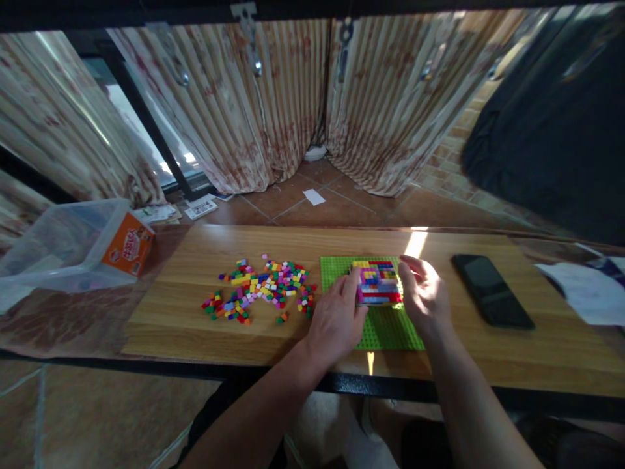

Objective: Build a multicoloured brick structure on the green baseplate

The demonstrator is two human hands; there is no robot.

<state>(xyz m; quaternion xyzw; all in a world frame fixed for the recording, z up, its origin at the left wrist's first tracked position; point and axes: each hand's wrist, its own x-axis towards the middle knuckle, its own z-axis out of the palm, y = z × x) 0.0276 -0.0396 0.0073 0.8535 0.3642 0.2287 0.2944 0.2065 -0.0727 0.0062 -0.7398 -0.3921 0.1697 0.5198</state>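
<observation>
A block built of multicoloured toy bricks [379,286] stands on the green baseplate [388,332], with rows of yellow, red, blue, pink and white showing on top. My left hand [339,311] grips its left side, the thumb near the front corner and the fingers along the edge. On the opposite side, my right hand [424,294] has curled fingers, with thumb and forefinger against the block's right edge in bright sunlight. Its fingertips are partly hidden. Left of the baseplate lies a loose spread of small coloured bricks [266,284].
A black phone [493,291] lies on the wooden table [166,312] to the right. Beyond the left end is a clear plastic bin [73,241] with an orange label. Papers [581,293] lie past the right end. Curtains [273,117] hang behind.
</observation>
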